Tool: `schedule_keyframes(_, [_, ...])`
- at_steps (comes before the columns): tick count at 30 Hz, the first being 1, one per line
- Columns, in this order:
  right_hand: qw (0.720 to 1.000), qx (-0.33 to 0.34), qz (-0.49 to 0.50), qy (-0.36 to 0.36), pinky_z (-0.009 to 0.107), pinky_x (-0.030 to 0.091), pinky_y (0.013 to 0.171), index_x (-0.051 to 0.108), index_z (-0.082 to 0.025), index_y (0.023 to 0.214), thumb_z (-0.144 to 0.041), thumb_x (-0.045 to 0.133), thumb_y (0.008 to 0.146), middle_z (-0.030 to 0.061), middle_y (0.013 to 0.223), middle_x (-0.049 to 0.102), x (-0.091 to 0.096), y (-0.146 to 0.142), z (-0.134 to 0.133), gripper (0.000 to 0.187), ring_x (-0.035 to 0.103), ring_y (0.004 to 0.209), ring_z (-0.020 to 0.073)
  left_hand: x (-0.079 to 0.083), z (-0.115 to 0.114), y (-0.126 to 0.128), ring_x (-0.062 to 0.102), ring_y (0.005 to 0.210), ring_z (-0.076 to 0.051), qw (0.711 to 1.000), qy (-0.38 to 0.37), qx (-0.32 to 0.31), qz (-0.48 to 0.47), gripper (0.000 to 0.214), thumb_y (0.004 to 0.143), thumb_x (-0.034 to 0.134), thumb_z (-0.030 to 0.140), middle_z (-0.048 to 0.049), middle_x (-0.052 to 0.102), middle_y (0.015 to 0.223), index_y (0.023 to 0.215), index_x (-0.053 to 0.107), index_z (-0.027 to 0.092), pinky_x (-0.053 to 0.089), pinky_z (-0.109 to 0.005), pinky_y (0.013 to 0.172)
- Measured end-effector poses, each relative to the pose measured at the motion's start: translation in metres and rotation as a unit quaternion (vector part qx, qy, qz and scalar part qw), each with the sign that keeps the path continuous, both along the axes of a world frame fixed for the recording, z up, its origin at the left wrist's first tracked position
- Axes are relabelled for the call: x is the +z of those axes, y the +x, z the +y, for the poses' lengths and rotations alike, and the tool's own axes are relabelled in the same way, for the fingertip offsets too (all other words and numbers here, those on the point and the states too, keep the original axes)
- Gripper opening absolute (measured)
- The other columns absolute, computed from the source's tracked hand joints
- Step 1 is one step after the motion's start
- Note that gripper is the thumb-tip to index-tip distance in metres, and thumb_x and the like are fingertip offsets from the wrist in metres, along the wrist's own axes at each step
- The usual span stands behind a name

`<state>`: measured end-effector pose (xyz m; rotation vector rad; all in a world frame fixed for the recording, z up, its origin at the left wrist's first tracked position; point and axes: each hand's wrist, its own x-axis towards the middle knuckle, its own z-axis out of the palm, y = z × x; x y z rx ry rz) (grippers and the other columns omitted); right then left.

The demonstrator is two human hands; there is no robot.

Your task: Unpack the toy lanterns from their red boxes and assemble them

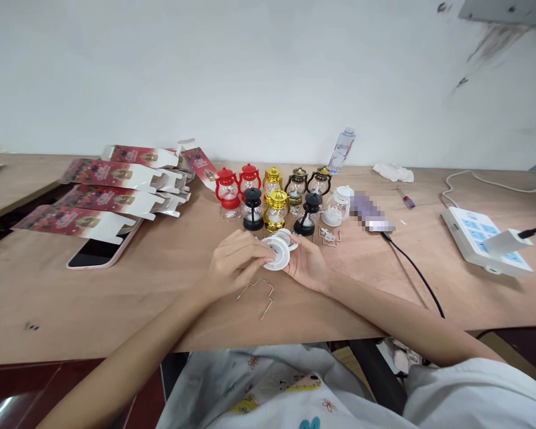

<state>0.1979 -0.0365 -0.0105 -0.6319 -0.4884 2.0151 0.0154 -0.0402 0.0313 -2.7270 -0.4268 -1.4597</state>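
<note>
A small white lantern (276, 260) lies tilted between my hands, its round base turned toward me. My right hand (308, 263) is wrapped round its far side. With fingers closed together, my left hand (241, 257) touches the base's underside; whether a small part sits under those fingertips is hidden. On the table just below is a bent metal wire (261, 289). Beyond my hands stand several small lanterns: a red lantern (227, 189), a gold lantern (276, 211), a black lantern (252, 210) and another white lantern (338, 207) among them.
Flattened red-and-white boxes (100, 199) overlap at the left, partly over a phone (99, 253). More bent wires (329, 236) lie near the lanterns. Rightward are a cabled purple phone (368, 208), a screwdriver (406, 198) and a power strip (486, 241). A bottle (342, 150) stands behind.
</note>
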Motion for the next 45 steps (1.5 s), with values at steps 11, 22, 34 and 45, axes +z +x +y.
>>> schedule_keyframes(11, [1.0,0.003,0.006,0.007,0.019,0.056,0.058,0.057,-0.016,0.091,-0.023,0.046,0.086,0.0006,0.074,0.067,-0.003,0.001,0.001,0.014,0.064,0.062,0.0098,-0.013,0.012,-0.004,0.054,0.062,-0.011,0.992,0.106,0.05,0.04,0.019,0.088,0.045,0.008,-0.0033,0.071,0.081,0.093,0.059,0.019,0.032,-0.026,0.056])
schedule_keyframes(22, [1.0,-0.001,-0.005,-0.006,0.019,0.056,0.059,0.057,-0.015,0.088,-0.022,0.046,0.085,0.0008,0.072,0.067,0.001,0.0,-0.001,0.013,0.065,0.061,0.01,-0.015,0.012,-0.005,0.053,0.066,-0.01,0.985,0.153,0.073,0.034,0.015,0.09,0.049,0.013,-0.0029,0.067,0.081,0.094,0.061,0.021,0.034,-0.026,0.057])
schedule_keyframes(34, [1.0,0.003,-0.005,-0.008,0.02,0.056,0.057,0.057,-0.017,0.088,-0.022,0.047,0.085,0.0003,0.072,0.067,0.0,0.0,0.0,0.011,0.064,0.061,0.0106,-0.01,0.009,-0.005,0.054,0.067,-0.011,0.98,0.169,0.102,0.029,0.016,0.091,0.049,0.015,-0.0018,0.066,0.077,0.093,0.063,0.023,0.035,-0.026,0.058])
schedule_keyframes(45, [1.0,0.007,-0.012,0.009,0.019,0.055,0.059,0.057,-0.016,0.09,-0.022,0.047,0.085,0.0006,0.072,0.066,0.0,0.0,-0.001,0.012,0.063,0.062,0.0102,-0.016,0.012,-0.006,0.05,0.064,-0.011,0.983,0.153,0.098,0.033,0.017,0.089,0.05,0.013,-0.0015,0.064,0.078,0.095,0.061,0.023,0.032,-0.026,0.058])
